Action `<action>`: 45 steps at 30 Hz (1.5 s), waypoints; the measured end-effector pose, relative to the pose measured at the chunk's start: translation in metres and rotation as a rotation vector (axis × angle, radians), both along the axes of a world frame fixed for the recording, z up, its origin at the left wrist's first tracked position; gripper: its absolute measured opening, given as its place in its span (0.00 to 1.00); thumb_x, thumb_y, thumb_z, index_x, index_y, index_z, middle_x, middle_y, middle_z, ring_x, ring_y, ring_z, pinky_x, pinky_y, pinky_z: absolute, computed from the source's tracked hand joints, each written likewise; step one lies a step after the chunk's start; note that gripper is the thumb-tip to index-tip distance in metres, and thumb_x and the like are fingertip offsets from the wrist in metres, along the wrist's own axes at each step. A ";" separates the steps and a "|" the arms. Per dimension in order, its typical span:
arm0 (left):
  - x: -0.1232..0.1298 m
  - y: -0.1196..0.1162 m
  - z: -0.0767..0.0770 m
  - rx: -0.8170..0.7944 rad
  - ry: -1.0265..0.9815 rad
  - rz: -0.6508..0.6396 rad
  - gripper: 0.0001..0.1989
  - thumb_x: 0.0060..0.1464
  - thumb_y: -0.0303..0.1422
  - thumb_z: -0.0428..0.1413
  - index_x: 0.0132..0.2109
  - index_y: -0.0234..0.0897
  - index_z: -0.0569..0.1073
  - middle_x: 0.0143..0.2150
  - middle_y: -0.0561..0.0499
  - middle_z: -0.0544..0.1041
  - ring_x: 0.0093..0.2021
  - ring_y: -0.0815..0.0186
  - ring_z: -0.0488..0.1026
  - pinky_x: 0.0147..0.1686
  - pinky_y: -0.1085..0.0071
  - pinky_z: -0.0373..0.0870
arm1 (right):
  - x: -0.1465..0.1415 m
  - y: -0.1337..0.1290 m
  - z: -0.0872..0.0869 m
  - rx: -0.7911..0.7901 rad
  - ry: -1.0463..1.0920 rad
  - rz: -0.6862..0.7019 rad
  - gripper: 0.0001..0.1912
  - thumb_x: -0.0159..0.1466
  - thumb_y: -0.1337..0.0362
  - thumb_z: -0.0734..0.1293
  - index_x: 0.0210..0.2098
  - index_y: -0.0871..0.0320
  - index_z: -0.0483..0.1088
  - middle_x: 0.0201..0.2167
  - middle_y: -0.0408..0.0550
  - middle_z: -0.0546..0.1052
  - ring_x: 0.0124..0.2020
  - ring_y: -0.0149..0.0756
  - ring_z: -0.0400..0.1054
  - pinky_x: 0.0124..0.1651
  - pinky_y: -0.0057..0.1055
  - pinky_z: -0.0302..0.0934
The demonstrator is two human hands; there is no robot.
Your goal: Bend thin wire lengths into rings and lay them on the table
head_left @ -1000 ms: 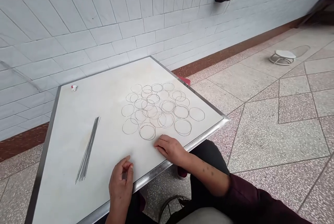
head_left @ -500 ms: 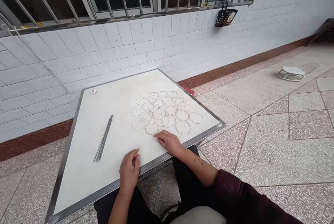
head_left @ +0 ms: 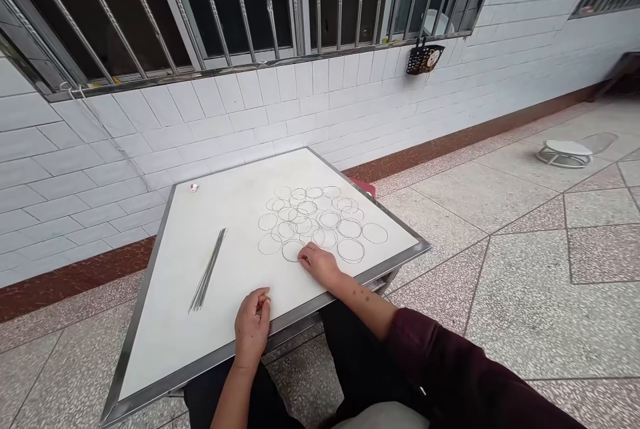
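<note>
In the head view, many thin wire rings lie overlapping on the white surface. The right hand has its thumb and fingertips close together, at the edge of the nearest ring. The left hand is half curled near the front edge, with thumb and index finger close. The wires are very fine at this size, so I cannot tell if either hand grips one. To the left lies a bundle of straight wires.
</note>
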State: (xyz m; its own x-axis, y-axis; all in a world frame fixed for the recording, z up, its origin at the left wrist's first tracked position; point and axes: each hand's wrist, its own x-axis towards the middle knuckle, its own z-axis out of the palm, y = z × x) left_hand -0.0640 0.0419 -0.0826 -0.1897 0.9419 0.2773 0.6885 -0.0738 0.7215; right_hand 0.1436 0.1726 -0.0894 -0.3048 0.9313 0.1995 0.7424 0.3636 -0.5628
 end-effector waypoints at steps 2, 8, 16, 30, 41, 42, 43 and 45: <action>0.000 0.000 0.000 -0.002 -0.003 0.002 0.16 0.59 0.41 0.50 0.48 0.39 0.75 0.38 0.46 0.79 0.38 0.57 0.77 0.39 0.59 0.74 | -0.002 0.000 0.001 -0.011 -0.010 -0.025 0.07 0.68 0.65 0.63 0.37 0.55 0.73 0.40 0.45 0.72 0.30 0.29 0.67 0.30 0.26 0.54; 0.003 -0.002 0.003 0.007 -0.004 0.017 0.16 0.59 0.40 0.50 0.48 0.40 0.75 0.39 0.46 0.80 0.38 0.56 0.77 0.39 0.59 0.74 | -0.005 -0.002 0.002 -0.028 0.023 -0.077 0.07 0.68 0.65 0.63 0.38 0.54 0.73 0.40 0.45 0.73 0.32 0.30 0.68 0.31 0.27 0.56; 0.004 -0.003 0.002 0.043 0.012 -0.006 0.15 0.59 0.40 0.50 0.45 0.40 0.77 0.39 0.45 0.80 0.38 0.56 0.77 0.38 0.60 0.74 | 0.006 -0.009 -0.003 -0.011 0.171 -0.027 0.09 0.68 0.65 0.61 0.42 0.54 0.73 0.38 0.45 0.75 0.37 0.34 0.70 0.39 0.29 0.62; -0.107 0.030 0.033 -0.040 0.241 0.517 0.16 0.59 0.31 0.47 0.53 0.36 0.70 0.44 0.42 0.78 0.50 0.52 0.72 0.52 0.55 0.65 | 0.022 -0.027 -0.013 -0.034 0.371 0.111 0.09 0.65 0.63 0.61 0.37 0.55 0.74 0.34 0.46 0.73 0.37 0.38 0.69 0.41 0.34 0.64; -0.133 0.051 0.047 -0.317 0.401 0.510 0.21 0.56 0.28 0.50 0.57 0.34 0.67 0.43 0.40 0.80 0.44 0.48 0.76 0.39 0.58 0.68 | 0.023 -0.027 -0.009 -0.041 0.394 0.121 0.08 0.65 0.64 0.62 0.37 0.55 0.73 0.34 0.45 0.72 0.36 0.36 0.68 0.40 0.32 0.62; -0.133 0.052 0.048 -0.328 0.419 0.509 0.21 0.56 0.28 0.49 0.58 0.33 0.67 0.43 0.40 0.80 0.45 0.48 0.76 0.40 0.58 0.67 | 0.023 -0.027 -0.009 -0.042 0.397 0.124 0.08 0.65 0.65 0.62 0.38 0.55 0.73 0.34 0.45 0.72 0.36 0.35 0.68 0.40 0.32 0.62; -0.133 0.052 0.049 -0.339 0.436 0.506 0.22 0.56 0.27 0.49 0.58 0.33 0.67 0.43 0.39 0.80 0.45 0.48 0.76 0.40 0.58 0.67 | 0.023 -0.026 -0.010 -0.043 0.400 0.128 0.08 0.65 0.65 0.62 0.38 0.56 0.73 0.34 0.45 0.72 0.36 0.35 0.68 0.40 0.32 0.61; -0.133 0.054 0.052 -0.367 0.462 0.494 0.22 0.56 0.27 0.49 0.59 0.32 0.66 0.44 0.38 0.80 0.46 0.47 0.76 0.41 0.59 0.67 | 0.023 -0.026 -0.010 -0.042 0.406 0.137 0.07 0.66 0.65 0.63 0.37 0.55 0.74 0.34 0.45 0.72 0.36 0.35 0.68 0.41 0.31 0.61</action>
State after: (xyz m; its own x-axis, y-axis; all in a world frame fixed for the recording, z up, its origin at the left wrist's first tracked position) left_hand -0.1973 0.0958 -0.0309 -0.5534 0.8247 0.1166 0.8165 0.5094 0.2719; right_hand 0.1670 0.1467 -0.0996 -0.3308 0.8975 0.2918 0.4036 0.4140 -0.8159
